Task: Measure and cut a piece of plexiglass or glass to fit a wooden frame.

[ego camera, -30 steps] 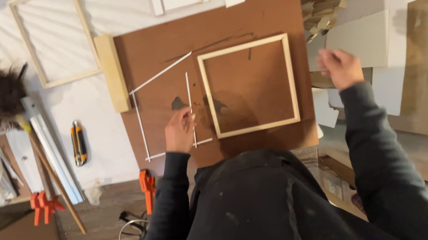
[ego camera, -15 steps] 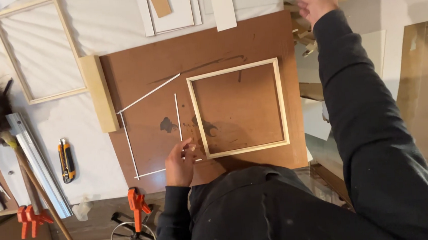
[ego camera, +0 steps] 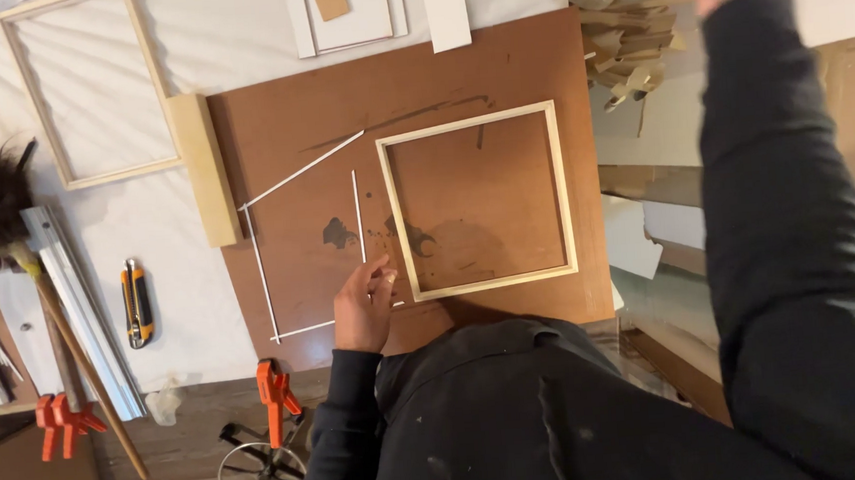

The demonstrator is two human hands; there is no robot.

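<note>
Brown board [ego camera: 436,79] on white-covered bench [ego camera: 233,43]
</note>
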